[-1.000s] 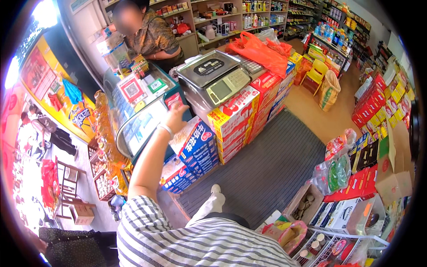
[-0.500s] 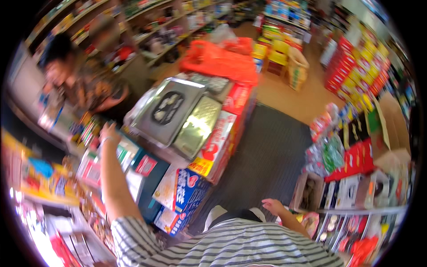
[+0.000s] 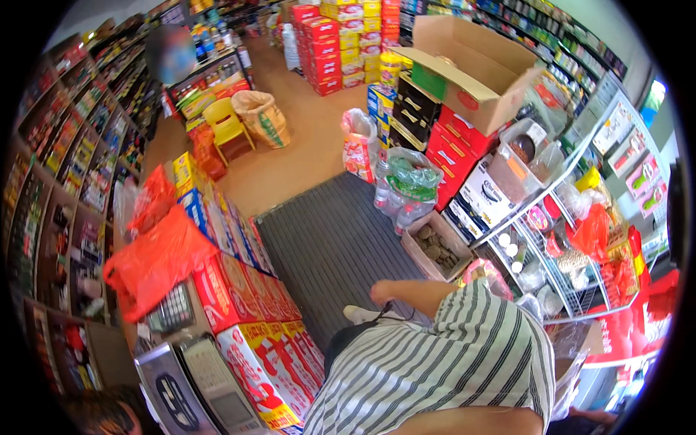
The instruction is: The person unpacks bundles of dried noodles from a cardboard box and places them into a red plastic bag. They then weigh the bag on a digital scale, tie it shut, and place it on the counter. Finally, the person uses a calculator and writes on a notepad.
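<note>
My right hand [image 3: 382,292] is at mid-picture, above the dark ribbed mat [image 3: 333,239], with its forearm coming from the striped sleeve. Its fingers look curled in; whatever they hold, if anything, is hidden. Thin dark cord-like lines [image 3: 395,312] show just below the wrist. My left hand is out of view. A strip of bare skin [image 3: 471,422] crosses the lower edge, and I cannot tell which part of my body it is. Left of me, a silver weighing scale [image 3: 170,391] stands on the counter beside stacked red-and-white cartons [image 3: 268,355].
Red plastic bags [image 3: 163,261] and a calculator [image 3: 171,309] lie along the counter. Right of the mat are an open-topped box [image 3: 433,246], bagged bottles [image 3: 406,188] and a wire rack [image 3: 558,254]. A yellow chair [image 3: 226,123] stands farther off. A person's head [image 3: 98,417] shows lower left.
My view has swung right, so the counter now sits at the lower left. My left hand, stretched over the counter before, has left view. The right hand's fingers were apart and now look curled.
</note>
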The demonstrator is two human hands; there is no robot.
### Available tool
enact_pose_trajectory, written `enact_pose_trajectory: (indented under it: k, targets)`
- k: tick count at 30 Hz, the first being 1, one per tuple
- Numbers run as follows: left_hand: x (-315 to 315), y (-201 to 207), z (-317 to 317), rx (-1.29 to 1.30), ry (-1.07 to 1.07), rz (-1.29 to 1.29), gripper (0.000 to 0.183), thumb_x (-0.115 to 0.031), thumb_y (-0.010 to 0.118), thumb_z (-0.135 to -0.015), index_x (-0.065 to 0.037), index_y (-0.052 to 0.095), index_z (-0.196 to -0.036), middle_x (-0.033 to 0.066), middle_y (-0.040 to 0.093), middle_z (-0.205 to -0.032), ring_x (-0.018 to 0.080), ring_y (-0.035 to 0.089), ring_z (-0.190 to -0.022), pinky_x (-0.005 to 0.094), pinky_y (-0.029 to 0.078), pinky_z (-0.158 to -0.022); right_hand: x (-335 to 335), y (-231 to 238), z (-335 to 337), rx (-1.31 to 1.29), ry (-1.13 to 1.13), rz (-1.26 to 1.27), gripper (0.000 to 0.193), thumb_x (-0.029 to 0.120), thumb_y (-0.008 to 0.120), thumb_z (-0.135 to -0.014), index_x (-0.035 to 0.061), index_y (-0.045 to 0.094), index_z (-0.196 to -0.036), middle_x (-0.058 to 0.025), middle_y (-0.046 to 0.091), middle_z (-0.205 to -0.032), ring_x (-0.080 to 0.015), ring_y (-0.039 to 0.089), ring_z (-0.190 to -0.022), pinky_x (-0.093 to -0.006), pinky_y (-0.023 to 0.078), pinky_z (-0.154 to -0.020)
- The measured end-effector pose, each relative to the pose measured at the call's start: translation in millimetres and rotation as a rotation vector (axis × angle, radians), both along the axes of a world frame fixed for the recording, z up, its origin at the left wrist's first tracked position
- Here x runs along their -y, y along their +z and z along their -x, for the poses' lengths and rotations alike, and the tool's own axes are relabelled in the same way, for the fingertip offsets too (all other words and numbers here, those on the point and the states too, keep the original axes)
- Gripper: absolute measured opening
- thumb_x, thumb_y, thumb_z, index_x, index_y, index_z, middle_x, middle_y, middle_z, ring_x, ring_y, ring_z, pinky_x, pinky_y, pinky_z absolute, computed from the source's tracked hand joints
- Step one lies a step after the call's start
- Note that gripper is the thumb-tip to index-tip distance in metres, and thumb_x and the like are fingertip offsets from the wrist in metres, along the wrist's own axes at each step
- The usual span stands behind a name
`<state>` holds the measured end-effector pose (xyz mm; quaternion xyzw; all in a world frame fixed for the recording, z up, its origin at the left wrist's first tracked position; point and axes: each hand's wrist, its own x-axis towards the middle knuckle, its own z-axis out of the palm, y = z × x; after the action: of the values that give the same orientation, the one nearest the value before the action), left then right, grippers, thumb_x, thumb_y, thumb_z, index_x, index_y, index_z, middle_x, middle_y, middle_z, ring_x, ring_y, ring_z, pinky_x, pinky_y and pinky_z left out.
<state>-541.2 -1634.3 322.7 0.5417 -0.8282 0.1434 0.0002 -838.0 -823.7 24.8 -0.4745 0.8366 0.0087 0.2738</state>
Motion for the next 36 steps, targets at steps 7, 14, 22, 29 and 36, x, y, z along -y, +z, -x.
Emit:
enact_pose_trajectory:
  k: [7, 14, 22, 29, 36]
  targets:
    - [-33, 7, 94, -0.125, -0.116, -0.027, 0.051, -0.02, 0.056, -0.071, -0.007, 0.052, -0.12, 0.0172, 0.057, -0.11, 0.034, 0.054, -0.095, 0.0411, 0.036, -0.097, 33, 72, 119, 0.335, -0.835, 0.414, 0.021, 0.019, 0.057, -0.073, 0.0047, 0.067, -0.084, -0.0099, 0.066, -0.074, -0.0246, 0.062, -0.065, -0.0345, 0.049, -0.059]
    - [-55, 25, 13, -0.289, -0.33, 0.02, 0.046, -0.011, 0.052, -0.075, -0.001, 0.052, -0.12, 0.0172, 0.063, -0.099, 0.0333, 0.06, -0.081, 0.0384, 0.043, -0.092, 61, 63, 155, 0.934, -0.889, 0.542, 0.025, 0.026, 0.057, -0.087, 0.0047, 0.062, -0.099, -0.004, 0.063, -0.077, -0.0095, 0.055, -0.063, -0.0245, 0.046, -0.055]
    - [-241, 97, 24, -0.434, 0.098, -0.282, 0.039, -0.012, 0.067, -0.072, -0.014, 0.062, -0.111, 0.0072, 0.067, -0.078, 0.02, 0.063, -0.073, 0.0315, 0.048, -0.069, 202, 151, 148, 0.995, -0.604, 0.452, 0.023, 0.015, 0.052, -0.087, 0.0054, 0.057, -0.108, -0.0063, 0.066, -0.09, -0.009, 0.058, -0.069, -0.0194, 0.042, -0.056]
    - [-381, 80, -64, -0.641, 0.135, -0.257, 0.036, -0.013, 0.063, -0.072, -0.019, 0.062, -0.108, 0.0062, 0.065, -0.073, 0.0222, 0.064, -0.068, 0.0328, 0.05, -0.063, 373, 274, 51, 1.168, 0.057, 0.678, 0.02, 0.009, 0.051, -0.088, 0.0015, 0.057, -0.106, -0.0056, 0.064, -0.091, -0.0077, 0.055, -0.074, -0.0221, 0.046, -0.067]
    - [-509, -12, -177, -0.709, 0.413, -0.5, 0.038, -0.023, 0.07, -0.069, -0.017, 0.063, -0.106, 0.0087, 0.064, -0.072, 0.026, 0.063, -0.068, 0.0361, 0.049, -0.063, 491, 334, -66, 1.155, 0.369, 0.663, 0.018, 0.006, 0.051, -0.088, -0.0003, 0.058, -0.103, -0.0064, 0.063, -0.09, -0.0112, 0.058, -0.083, -0.0244, 0.047, -0.074]
